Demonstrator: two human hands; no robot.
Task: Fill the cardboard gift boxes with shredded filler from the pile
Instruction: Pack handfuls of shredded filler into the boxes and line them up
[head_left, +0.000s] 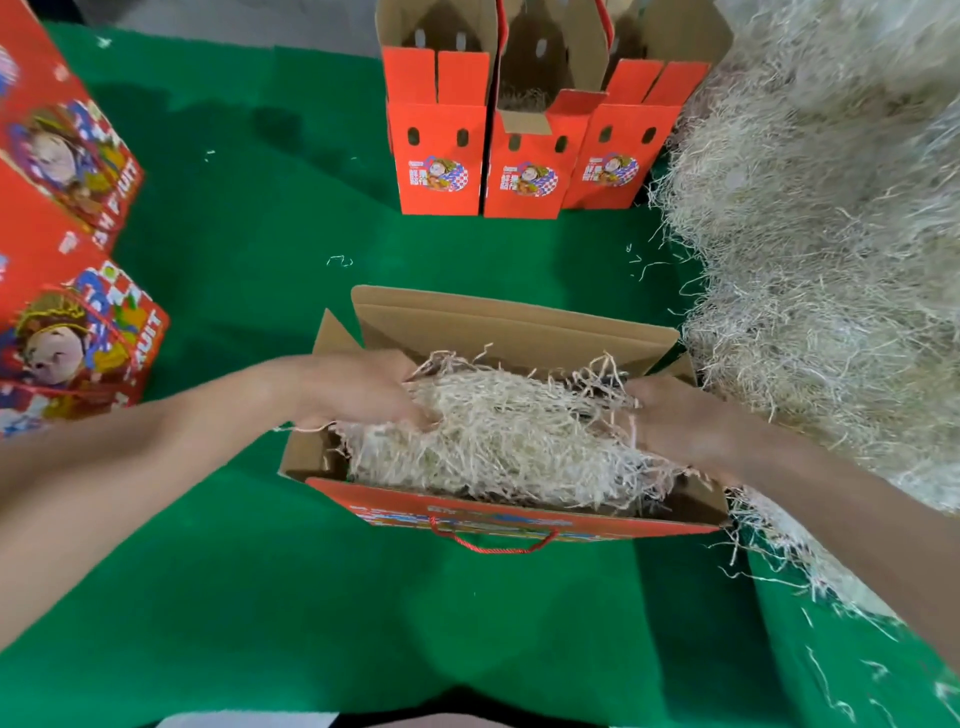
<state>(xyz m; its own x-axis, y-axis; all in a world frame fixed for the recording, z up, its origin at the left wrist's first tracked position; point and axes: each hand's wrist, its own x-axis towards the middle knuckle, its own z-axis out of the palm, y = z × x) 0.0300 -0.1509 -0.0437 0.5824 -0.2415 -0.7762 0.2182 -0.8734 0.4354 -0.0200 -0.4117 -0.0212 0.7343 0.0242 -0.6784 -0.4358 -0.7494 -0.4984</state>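
A green cloth (260, 571) covers the table, flecked with stray strands. Between the two hands lies the open box (509, 317), its flaps folded back so the mouth is clear. A wad of shredded filler (498, 431) sits inside, touching both hands. The left hand (353, 387) reaches in at its own end, fingers curled down into the wad and gripping it. The right hand (675, 421) enters opposite, back upward, fingertips buried under strands — whether it grips or only presses, I cannot tell. Both forearms angle inward, likely to spread the filler evenly. The pile (831, 234) rises just outside the right hand, handy for scooping. Upright boxes (441, 156) stand beyond the fingertips.
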